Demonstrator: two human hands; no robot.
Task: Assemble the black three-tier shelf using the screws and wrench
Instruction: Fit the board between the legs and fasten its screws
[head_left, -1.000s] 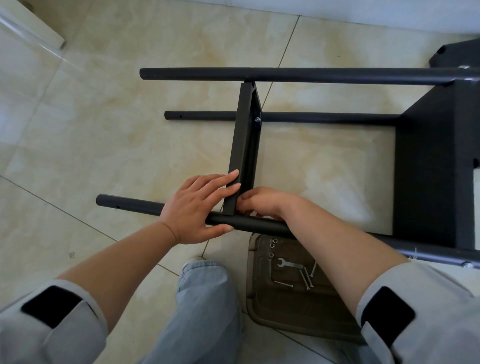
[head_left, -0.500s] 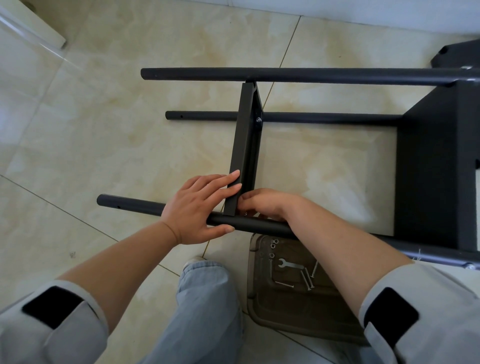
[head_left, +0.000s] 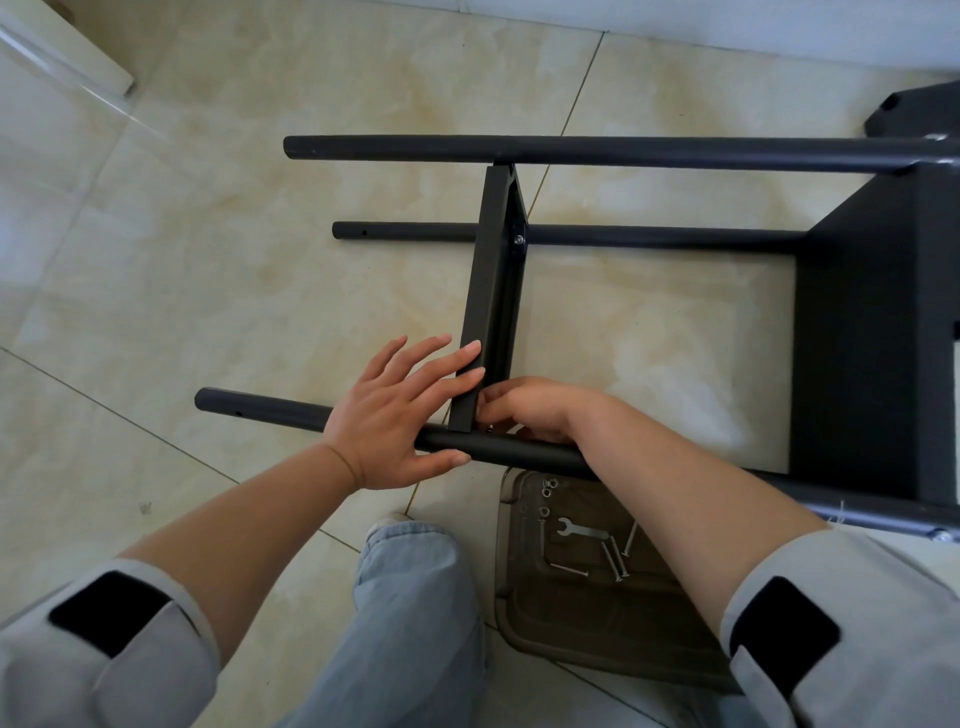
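The black shelf frame lies on its side on the tiled floor. A middle shelf panel (head_left: 491, 291) stands on edge between the far pole (head_left: 597, 150) and the near pole (head_left: 270, 410). My left hand (head_left: 400, 415) rests flat on the near pole, its straight fingers pressing the panel's lower end. Curled at the joint to the right of the panel, my right hand (head_left: 530, 410) pinches a small screw or nut (head_left: 490, 427) that I can barely see. Another shelf panel (head_left: 872, 338) is fixed at the right. A small wrench (head_left: 579, 530) and several screws (head_left: 615, 558) lie in a brown tray (head_left: 519, 613).
A third pole (head_left: 415, 231) lies on the floor behind the panel. One more black shelf piece (head_left: 919, 111) sits at the far right by the wall. My knee in light jeans (head_left: 410, 597) is just left of the tray. A white cabinet edge (head_left: 62, 57) is at top left.
My left fingers have spread and lifted slightly against the panel. The right hand has shifted a little at the joint. The frame has not moved.
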